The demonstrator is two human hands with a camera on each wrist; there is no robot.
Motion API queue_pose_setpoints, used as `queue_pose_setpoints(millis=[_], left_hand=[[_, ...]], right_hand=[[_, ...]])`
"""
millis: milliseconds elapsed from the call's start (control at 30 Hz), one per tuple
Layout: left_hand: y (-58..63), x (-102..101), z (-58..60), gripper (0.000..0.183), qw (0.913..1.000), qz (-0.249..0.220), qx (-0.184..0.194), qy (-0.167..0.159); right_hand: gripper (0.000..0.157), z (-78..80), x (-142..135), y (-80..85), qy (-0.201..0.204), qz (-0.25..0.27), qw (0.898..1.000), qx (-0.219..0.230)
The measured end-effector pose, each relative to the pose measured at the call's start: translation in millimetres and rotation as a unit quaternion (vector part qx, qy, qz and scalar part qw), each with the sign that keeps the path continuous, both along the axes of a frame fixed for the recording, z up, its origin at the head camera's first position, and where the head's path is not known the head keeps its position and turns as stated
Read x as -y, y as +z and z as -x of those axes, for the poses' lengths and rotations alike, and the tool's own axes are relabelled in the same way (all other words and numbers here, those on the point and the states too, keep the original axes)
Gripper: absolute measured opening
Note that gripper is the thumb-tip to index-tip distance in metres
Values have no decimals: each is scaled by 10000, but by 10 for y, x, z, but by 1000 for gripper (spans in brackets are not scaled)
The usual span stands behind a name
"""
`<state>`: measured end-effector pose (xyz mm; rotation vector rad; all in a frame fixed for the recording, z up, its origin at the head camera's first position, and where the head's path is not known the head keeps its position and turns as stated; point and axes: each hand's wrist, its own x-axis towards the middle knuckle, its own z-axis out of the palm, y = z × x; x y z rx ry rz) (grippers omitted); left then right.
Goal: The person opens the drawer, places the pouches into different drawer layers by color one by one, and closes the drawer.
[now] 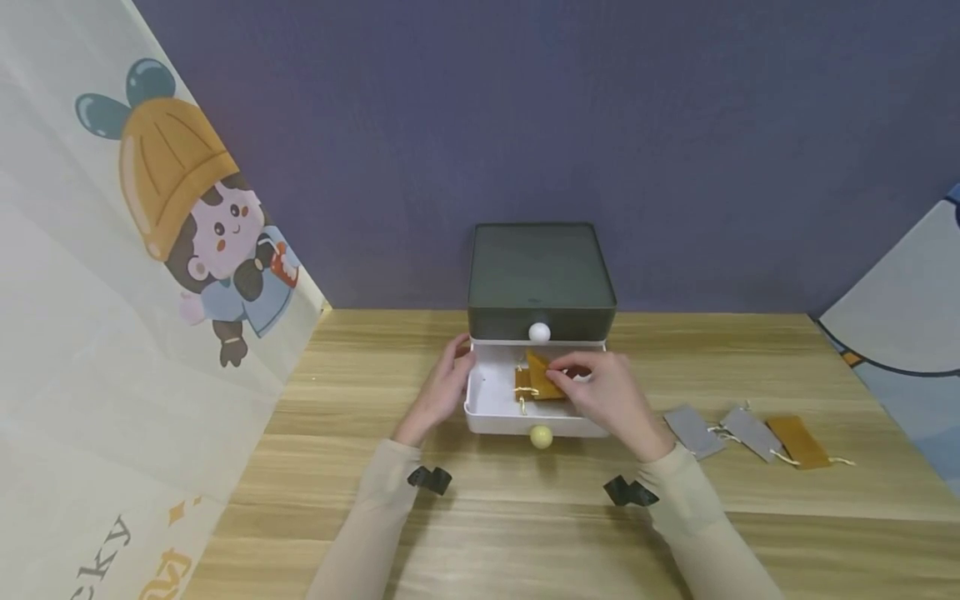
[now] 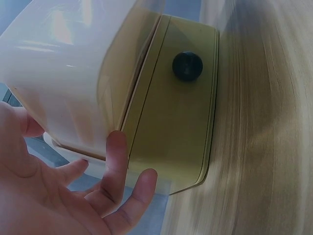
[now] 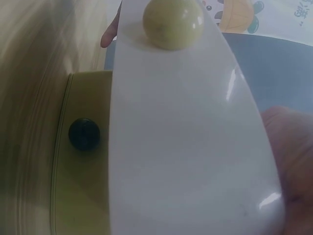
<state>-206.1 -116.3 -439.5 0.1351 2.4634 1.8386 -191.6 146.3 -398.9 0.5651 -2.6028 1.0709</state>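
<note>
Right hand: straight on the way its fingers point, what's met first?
Past the orange pouch that the right hand pinches, probably what looks like a second orange pouch lying in the drawer; depth is unclear, so it might pass over.

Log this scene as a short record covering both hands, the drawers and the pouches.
Left hand: touches the left side of the white drawer
Right hand: pinches an orange pouch over the white drawer
White drawer: pulled out, yellow knob
Drawer above: dark, white knob, shut
Drawer below: yellowish, dark knob, shut
Inside white drawer: more orange fabric with pale cords; count unclear
Pouches on table, right: two grey, one orange
</note>
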Motion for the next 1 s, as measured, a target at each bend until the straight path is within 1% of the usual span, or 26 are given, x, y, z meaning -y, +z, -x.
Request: queue_pose_setpoints(millis=[267, 533, 700, 833, 933, 1000], left_hand=[[0, -13, 2, 61, 10000, -91, -23, 3], [-6, -9, 3, 62, 10000, -31, -52, 21], [-6, -6, 15, 63, 10000, -7, -79, -24], [-3, -3, 12, 63, 10000, 3, -70, -18], [-5, -2, 7, 63, 10000, -26, -66, -4], [-9, -4, 3, 62, 10000, -35, -53, 1]], right_hand=[[7, -8, -13, -12, -66, 9, 10000, 37], [7, -40, -106, -26, 8, 628, 9980, 107], [8, -61, -156, -33, -6, 961, 9953, -75], [9, -102, -235, -67, -154, 1262, 9915, -283], [8, -148, -307, -85, -403, 1408, 9887, -326], [8, -187, -354, -92, -557, 1414, 9878, -335]])
